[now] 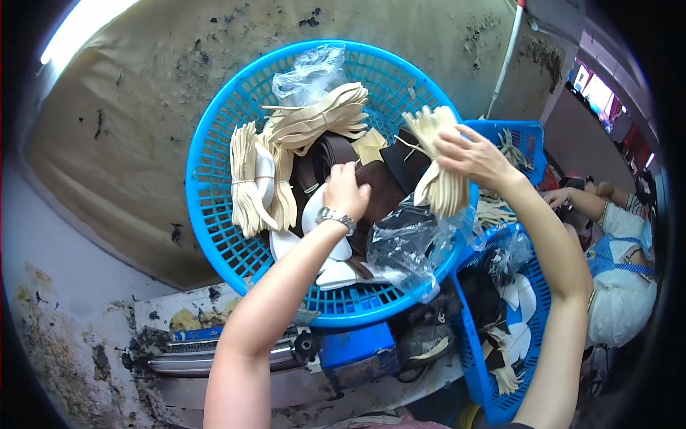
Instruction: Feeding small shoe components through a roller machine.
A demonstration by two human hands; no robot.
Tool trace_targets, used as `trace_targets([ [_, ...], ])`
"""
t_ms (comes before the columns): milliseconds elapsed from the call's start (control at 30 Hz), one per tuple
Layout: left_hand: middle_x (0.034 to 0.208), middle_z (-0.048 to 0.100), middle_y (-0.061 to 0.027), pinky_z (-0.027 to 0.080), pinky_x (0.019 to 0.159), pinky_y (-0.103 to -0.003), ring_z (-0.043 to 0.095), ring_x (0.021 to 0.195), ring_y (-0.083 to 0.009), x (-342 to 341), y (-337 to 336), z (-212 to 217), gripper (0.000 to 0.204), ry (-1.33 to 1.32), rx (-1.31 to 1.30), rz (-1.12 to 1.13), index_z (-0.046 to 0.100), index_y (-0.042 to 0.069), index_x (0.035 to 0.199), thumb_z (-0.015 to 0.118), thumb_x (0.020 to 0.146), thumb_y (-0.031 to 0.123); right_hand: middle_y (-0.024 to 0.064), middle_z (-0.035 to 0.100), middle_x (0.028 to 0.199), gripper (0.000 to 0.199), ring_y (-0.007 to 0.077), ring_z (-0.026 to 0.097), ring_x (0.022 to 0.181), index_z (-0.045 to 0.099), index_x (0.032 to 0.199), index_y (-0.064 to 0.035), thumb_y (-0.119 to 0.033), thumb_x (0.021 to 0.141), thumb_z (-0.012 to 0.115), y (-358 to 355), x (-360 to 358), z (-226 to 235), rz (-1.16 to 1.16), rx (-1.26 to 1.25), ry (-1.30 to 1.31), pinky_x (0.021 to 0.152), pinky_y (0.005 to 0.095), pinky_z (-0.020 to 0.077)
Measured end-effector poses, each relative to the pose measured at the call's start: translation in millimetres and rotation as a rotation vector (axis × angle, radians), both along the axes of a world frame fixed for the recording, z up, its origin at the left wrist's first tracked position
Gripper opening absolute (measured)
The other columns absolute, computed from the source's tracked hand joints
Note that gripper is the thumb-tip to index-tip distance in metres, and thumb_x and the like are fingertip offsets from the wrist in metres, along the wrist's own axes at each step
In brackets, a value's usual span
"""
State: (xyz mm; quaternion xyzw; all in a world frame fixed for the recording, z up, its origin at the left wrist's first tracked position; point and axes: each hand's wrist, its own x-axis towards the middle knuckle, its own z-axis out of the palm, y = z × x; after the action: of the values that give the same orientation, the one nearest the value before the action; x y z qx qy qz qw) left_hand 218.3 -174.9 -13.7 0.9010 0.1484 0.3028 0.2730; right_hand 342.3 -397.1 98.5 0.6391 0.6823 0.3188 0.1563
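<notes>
A: What has each hand got?

B: The right hand (475, 156) closes its grip on a cream bundle (437, 168) of flat strips, lifted over the blue basket (214, 179) rim (probably to sort it). The left hand (345, 189), fingers curled, presses the brown pieces (375, 196) inside.

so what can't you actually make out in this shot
Head view only:
- Left hand: fingertips buried among dark brown pieces, so its grip is unclear.
- Round blue basket: bottom hidden by beige strip bundles and clear plastic bag.
- Right hand: palm side hidden behind the beige bundle it holds.
</notes>
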Motion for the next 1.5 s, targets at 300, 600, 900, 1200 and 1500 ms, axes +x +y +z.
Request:
trace_targets([
  [300, 0.095, 0.05, -0.0163, 0.044, 0.074, -0.04, 0.053, 0.085, -0.034, -3.2, 7.6, -9.6, 0.04, 0.139, -0.07, -0.098, 0.049, 0.008, 0.107, 0.059, 0.068, 0.012, 0.007, 0.045, 0.114, 0.019, 0.0216, 0.04, 0.113, 0.049, 0.091, -0.0129, -0.015, 0.072, 0.053, 0.7, 28.6, 1.4, 0.076, -0.007, -0.175, 0.096, 0.0351, 0.0338],
  [600, 0.087, 0.05, -0.0103, 0.044, 0.064, -0.032, 0.053, 0.068, -0.0209, -39.4, 18.9, -20.1, 0.045, 0.118, 0.008, -0.26, 0.049, 0.007, 0.111, 0.061, 0.068, 0.015, 0.005, 0.059, 0.082, 0.011, 0.0163, 0.05, 0.096, 0.061, 0.071, -0.0092, -0.017, 0.065, 0.055, 100.0, 48.7, -48.2, -0.221, -0.076, -0.052, 0.092, 0.0319, 0.0311],
  [900, 0.088, 0.051, -0.0084, 0.045, 0.065, -0.026, 0.054, 0.072, -0.0156, -105.6, 47.6, 5.6, 0.028, 0.045, -0.166, -0.327, 0.056, 0.004, 0.099, 0.06, 0.072, 0.012, 0.0034, 0.057, 0.076, 0.007, 0.0227, 0.053, 0.08, 0.056, 0.063, -0.0088, -0.014, 0.062, 0.061, 104.4, 82.2, -52.6, -0.09, 0.289, 0.359, 0.074, 0.0353, 0.0392],
  [1200, 0.081, 0.058, -0.002, 0.043, 0.062, -0.022, 0.052, 0.07, -0.0078, -133.9, 45.1, 41.5, 0.018, -0.101, -0.916, -0.238, 0.06, 0.002, 0.091, 0.057, 0.074, 0.009, 0.0034, 0.056, 0.077, 0.007, 0.0088, 0.052, 0.069, 0.055, 0.081, -0.002, -0.001, 0.074, 0.056, 97.0, 53.9, -23.1, 0.136, 1.365, 1.377, 0.066, 0.0213, 0.0425],
  [1500, 0.085, 0.058, -0.0012, 0.042, 0.064, -0.021, 0.053, 0.075, -0.0065, -170.5, 16.9, 55.5, 0.023, -0.005, -0.833, -0.318, 0.057, 0.003, 0.099, 0.055, 0.078, 0.012, 0.0122, 0.051, 0.113, 0.054, 0.0253, 0.044, 0.11, 0.047, 0.117, -0.0113, -0.023, 0.066, 0.062, 96.3, 21.4, -22.1, -0.239, 0.544, 0.578, 0.091, 0.0322, 0.0367],
])
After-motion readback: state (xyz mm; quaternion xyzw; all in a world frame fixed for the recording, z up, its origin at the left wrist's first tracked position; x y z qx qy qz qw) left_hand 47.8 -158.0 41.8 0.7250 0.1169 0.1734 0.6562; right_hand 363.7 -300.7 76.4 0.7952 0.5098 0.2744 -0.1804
